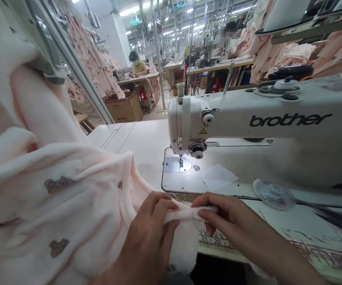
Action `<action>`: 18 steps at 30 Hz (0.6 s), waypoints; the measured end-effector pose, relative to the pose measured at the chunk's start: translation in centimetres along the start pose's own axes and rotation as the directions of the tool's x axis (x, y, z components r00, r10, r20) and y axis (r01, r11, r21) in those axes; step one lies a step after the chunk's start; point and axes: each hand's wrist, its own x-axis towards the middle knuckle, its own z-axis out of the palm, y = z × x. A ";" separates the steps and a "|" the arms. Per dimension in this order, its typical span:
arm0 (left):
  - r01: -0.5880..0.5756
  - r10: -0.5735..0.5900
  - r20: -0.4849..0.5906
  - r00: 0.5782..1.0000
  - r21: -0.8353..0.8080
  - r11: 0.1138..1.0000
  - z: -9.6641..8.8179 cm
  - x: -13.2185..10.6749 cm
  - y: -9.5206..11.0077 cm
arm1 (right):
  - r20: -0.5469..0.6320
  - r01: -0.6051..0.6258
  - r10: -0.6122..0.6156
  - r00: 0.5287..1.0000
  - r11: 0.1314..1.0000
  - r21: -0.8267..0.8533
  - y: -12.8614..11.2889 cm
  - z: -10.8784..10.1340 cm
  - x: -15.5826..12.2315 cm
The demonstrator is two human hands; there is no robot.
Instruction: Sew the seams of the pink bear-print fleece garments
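Note:
A pale pink fleece garment (90, 186) with small printed bear-like motifs spreads over the left side and runs to the table's front edge. My left hand (153, 229) pinches a folded edge of it between thumb and fingers. A little to the right, my right hand (227, 217) grips the end of the same fold, thumb below and fingers above. Both hands are in front of the sewing machine (248, 118), apart from its needle and presser foot (181, 161). A small white scrap (220, 178) lies on the machine bed to the right of the needle.
A clear plastic bobbin-like disc (274, 194) and dark scissors-like blades (337, 217) lie at the right. A printed ruler strip (218, 242) runs along the front edge. A metal post (75, 59) stands at the left. Beyond are cardboard boxes (125, 107) and a person (139, 66) at another machine.

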 end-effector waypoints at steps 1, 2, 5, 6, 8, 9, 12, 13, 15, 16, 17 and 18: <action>-0.016 0.015 -0.022 1.000 -0.006 1.000 0.0 0.1 0.1 | -0.009 0.003 -0.003 1.000 1.000 0.019 0.0 0.0 0.0; -0.028 0.027 -0.015 1.000 -0.033 0.999 -0.2 0.3 0.2 | -0.014 0.007 -0.007 1.000 0.999 0.034 0.0 0.0 -0.1; 0.007 0.022 0.155 0.988 -0.184 0.983 -0.9 1.3 0.4 | -0.029 0.005 -0.004 1.000 0.999 0.036 -0.3 0.0 -0.4; 0.043 0.006 0.214 0.977 -0.223 0.974 -1.3 1.8 0.3 | -0.036 -0.003 0.004 0.999 1.000 0.026 -0.3 0.0 -0.4; 0.128 -0.047 0.308 0.950 -0.249 0.960 -2.0 3.0 -0.3 | -0.046 -0.022 0.023 0.999 0.999 0.024 -0.4 0.2 -0.4; 0.177 -0.082 0.353 0.932 -0.246 0.953 -2.4 3.7 -0.7 | -0.045 -0.033 0.035 0.998 0.999 0.041 -0.5 0.3 -0.3; 0.276 -0.126 0.480 0.868 -0.256 0.926 -3.6 6.4 -2.0 | -0.048 -0.073 0.078 0.996 0.991 0.111 -0.7 0.9 0.7; 0.275 -0.113 0.503 0.857 -0.260 0.926 -3.9 7.5 -2.3 | -0.055 -0.085 0.092 0.994 0.989 0.117 -0.8 1.1 1.2; 0.217 -0.062 0.506 0.860 -0.255 0.942 -4.1 9.6 -2.9 | -0.080 -0.066 0.072 0.994 0.995 0.080 -1.0 1.1 2.3; 0.187 -0.043 0.500 0.865 -0.242 0.952 -4.1 10.6 -3.2 | -0.100 -0.044 0.048 0.994 0.998 0.039 -1.1 1.0 2.9; 0.171 -0.038 0.502 0.864 -0.222 0.960 -3.9 11.5 -3.6 | -0.120 -0.030 0.027 0.992 0.999 -0.021 -1.2 0.9 3.6; 0.171 -0.043 0.514 0.856 -0.203 0.964 -3.7 12.4 -3.9 | -0.141 -0.033 0.019 0.990 0.995 -0.093 -1.2 0.6 4.3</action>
